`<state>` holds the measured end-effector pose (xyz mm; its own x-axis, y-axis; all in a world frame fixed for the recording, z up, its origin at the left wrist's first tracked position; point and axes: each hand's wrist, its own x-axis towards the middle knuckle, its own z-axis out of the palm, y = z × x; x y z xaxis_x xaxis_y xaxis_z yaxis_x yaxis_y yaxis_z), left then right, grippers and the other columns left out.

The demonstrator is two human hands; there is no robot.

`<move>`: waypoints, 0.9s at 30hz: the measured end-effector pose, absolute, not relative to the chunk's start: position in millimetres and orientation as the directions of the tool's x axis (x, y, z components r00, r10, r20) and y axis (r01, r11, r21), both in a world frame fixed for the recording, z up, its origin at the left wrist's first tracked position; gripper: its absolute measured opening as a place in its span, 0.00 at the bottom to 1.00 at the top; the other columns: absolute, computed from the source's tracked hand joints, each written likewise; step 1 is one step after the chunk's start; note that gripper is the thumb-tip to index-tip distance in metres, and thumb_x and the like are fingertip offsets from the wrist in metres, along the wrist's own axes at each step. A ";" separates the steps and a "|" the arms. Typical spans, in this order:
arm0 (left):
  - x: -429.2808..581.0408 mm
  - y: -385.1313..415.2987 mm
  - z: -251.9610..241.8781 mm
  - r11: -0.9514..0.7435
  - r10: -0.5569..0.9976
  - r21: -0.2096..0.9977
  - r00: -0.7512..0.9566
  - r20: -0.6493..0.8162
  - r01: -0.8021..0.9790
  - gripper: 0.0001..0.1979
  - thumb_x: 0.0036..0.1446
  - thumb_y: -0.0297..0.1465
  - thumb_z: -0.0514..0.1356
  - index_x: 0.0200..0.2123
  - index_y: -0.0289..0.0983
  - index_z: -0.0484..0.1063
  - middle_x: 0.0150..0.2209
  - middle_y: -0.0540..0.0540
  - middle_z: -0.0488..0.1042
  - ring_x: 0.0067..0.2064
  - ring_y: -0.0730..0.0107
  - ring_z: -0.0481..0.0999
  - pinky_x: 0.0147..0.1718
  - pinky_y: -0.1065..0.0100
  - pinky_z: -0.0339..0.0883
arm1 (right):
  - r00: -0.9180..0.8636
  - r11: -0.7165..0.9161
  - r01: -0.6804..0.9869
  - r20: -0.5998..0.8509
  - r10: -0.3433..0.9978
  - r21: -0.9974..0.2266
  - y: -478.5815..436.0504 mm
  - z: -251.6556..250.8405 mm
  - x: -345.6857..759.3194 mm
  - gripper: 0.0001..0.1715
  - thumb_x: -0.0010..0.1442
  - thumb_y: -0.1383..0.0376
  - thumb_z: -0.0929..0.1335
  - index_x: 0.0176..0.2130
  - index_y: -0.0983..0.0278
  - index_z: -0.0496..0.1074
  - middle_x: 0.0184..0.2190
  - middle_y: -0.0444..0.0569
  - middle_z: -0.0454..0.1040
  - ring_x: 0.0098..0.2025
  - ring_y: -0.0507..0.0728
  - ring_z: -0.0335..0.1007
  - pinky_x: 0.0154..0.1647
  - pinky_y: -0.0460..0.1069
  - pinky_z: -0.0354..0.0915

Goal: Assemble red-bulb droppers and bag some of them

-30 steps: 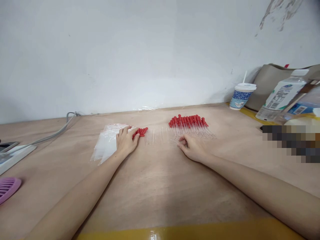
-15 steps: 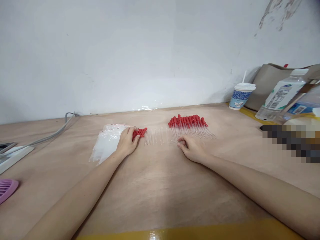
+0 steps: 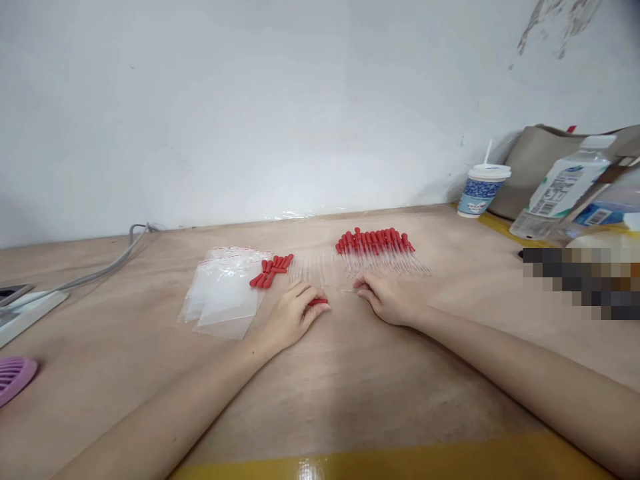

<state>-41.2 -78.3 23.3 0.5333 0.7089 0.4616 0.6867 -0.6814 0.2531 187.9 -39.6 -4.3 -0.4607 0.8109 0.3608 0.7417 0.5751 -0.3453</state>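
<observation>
On a paper cup (image 3: 483, 191) at the upper right, we see a dark-blue patterned band and small pale lettering that we cannot read. Further right, a clear plastic bottle (image 3: 565, 185) with a white cap has a white and green label, its print too blurred to make out.

At the centre, we see the left hand (image 3: 293, 313) with its thumb and fingers closed around a smooth red dropper bulb (image 3: 319, 302). The right hand (image 3: 387, 300), just right of centre, is curled, thumb and fingertips nearly together, pinching a thin clear tube (image 3: 349, 291) that points left. Between and beyond the hands, slim transparent tubes (image 3: 311, 270) lie side by side, partly hidden by the left fingers. Left of them, loose red bulbs (image 3: 273, 272) overlap the edge of clear zip bags (image 3: 220, 293). Right of centre, red-topped droppers (image 3: 377, 245) lie in a packed row.

All rest on a wood-grained table (image 3: 325, 393). A grey cable (image 3: 107, 268) and a pink slatted object (image 3: 16, 379) sit at left; pixelation hides things at right.
</observation>
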 end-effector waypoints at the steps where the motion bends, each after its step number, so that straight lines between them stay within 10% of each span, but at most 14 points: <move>1: -41.4 -78.6 23.7 -0.660 0.734 0.295 0.507 0.452 0.691 0.06 0.58 0.33 0.56 0.32 0.37 0.70 0.33 0.48 0.73 0.36 0.69 0.71 0.37 0.68 0.65 | -0.483 0.602 0.727 0.376 0.791 -0.332 -39.0 -5.5 188.5 0.07 0.60 0.69 0.61 0.37 0.64 0.68 0.36 0.48 0.72 0.39 0.56 0.65 0.40 0.50 0.59; 27: -43.5 -76.0 18.1 -0.704 0.699 0.319 0.540 0.469 0.635 0.06 0.59 0.32 0.55 0.35 0.37 0.70 0.32 0.50 0.75 0.33 0.71 0.74 0.33 0.71 0.65 | -0.632 0.824 0.489 0.535 0.561 -0.287 -56.0 2.4 173.5 0.11 0.63 0.67 0.58 0.35 0.64 0.68 0.30 0.46 0.69 0.32 0.52 0.62 0.35 0.47 0.55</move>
<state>-43.5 -76.0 18.1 0.5396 0.6993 0.4688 0.6347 -0.7038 0.3193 173.5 -56.0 2.4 -0.6316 0.5612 0.5349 0.4890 0.8238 -0.2869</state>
